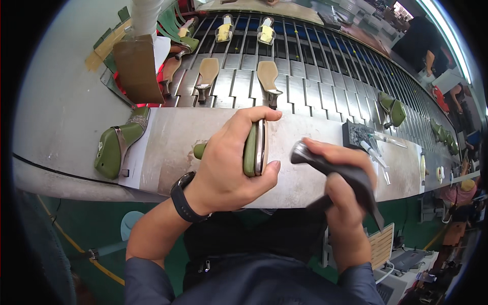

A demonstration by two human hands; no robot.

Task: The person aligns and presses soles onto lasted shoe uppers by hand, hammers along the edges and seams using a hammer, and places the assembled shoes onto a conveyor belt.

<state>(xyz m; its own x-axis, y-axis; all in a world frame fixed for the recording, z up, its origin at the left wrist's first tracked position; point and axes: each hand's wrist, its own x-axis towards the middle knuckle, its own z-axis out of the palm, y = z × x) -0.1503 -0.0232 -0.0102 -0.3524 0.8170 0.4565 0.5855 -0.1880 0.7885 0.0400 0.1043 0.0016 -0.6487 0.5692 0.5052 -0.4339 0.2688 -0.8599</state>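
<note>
My left hand [226, 157] is wrapped round a green shoe last [249, 152] above the near edge of the bench. A metallic-looking band and a tan sole [264, 147] run along the last's side, facing right. Part of the green last sticks out left of the hand. To its right, my right hand [348, 170] grips a dark hammer [333, 165], its round shiny face pointing left toward the sole and its thin end pointing down right. The hammer is apart from the sole. Motion blurs the right fingers.
A green last with a strap [119, 145] stands at the bench's left end. Two tan soles with heels, one the left sole [207, 73], lie on the metal slat conveyor [305, 89] beyond. Right of the hammer are a dark block [354, 134] and syringe-like tools [376, 155].
</note>
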